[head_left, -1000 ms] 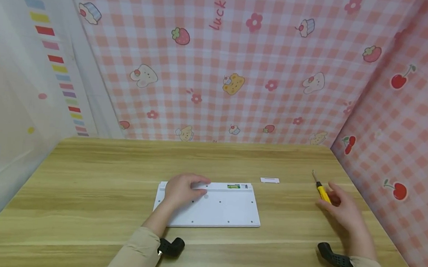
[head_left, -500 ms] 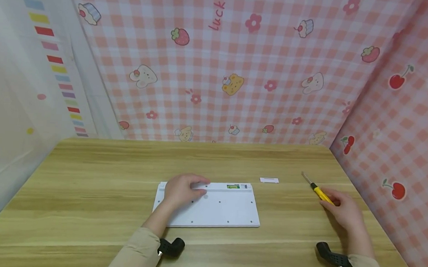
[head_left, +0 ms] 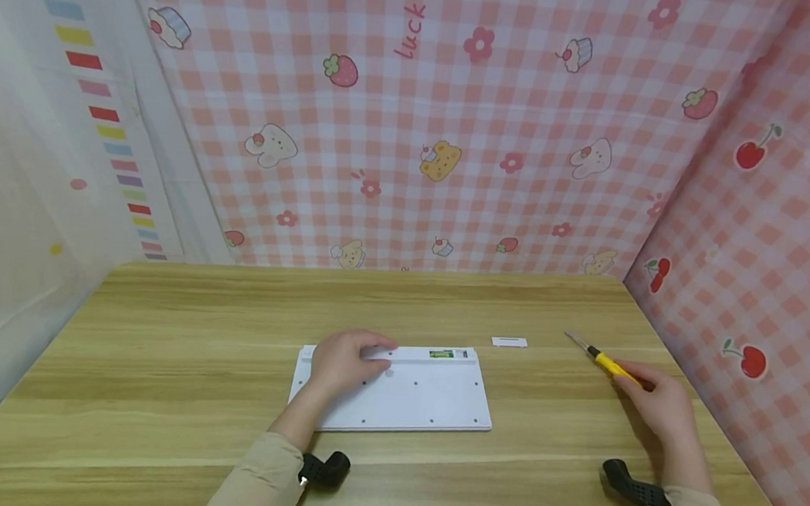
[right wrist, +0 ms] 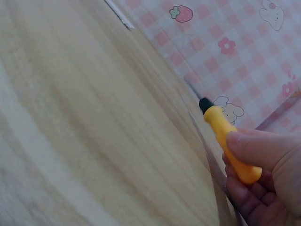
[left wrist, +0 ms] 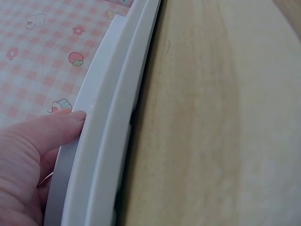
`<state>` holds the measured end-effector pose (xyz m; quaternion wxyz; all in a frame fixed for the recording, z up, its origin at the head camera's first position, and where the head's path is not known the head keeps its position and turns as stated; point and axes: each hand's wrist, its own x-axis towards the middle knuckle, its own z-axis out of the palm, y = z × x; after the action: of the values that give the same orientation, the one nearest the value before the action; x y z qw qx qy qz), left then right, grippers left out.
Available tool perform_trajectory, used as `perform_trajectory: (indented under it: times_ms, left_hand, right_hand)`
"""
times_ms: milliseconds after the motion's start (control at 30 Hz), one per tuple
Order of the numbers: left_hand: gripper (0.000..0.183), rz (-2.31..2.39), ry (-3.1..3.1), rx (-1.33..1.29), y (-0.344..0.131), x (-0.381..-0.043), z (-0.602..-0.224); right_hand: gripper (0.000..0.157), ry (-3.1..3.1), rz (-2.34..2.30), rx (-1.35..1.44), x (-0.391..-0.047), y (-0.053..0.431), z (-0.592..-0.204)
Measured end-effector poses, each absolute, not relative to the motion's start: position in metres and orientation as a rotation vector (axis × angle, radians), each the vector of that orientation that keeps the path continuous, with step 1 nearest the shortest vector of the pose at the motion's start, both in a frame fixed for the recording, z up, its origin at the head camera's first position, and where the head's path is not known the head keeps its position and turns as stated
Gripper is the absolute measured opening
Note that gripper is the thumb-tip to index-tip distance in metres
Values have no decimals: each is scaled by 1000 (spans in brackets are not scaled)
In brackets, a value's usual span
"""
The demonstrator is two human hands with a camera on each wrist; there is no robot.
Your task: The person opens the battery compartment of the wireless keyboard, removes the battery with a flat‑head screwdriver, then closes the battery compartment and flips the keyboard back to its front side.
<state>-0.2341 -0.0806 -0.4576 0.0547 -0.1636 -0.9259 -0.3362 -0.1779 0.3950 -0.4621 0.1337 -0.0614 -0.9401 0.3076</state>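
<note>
Right now right hand (head_left: 660, 408) fingers (right wrist: 249, 146) wrapping slim yellow-handled metal-tipped screwdriver (head_left: 603, 359), likely light, stiff, best held mid-handle; left hand (head_left: 343, 357) fingers resting relaxed, pressing flat white plastic upturned keyboard (head_left: 424, 397) on wooden table (head_left: 162, 346)

Screwdriver (head_left: 603, 360) handle end under fingers

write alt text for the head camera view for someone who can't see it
A person's right hand grips a yellow-handled screwdriver at the right of a wooden table, while the left hand rests on a white keyboard lying face down at the centre. A small white cover lies between them; pink checked cloth hangs behind.
</note>
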Motion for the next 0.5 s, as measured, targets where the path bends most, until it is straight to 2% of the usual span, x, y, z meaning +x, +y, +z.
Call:
perform_trajectory:
  times_ms: [500]
  left_hand:
    - [24, -1039, -2796, -506, -81, -234, -459]
  right_hand:
    - [45, -2623, 1294, -82, -177, 371, -441]
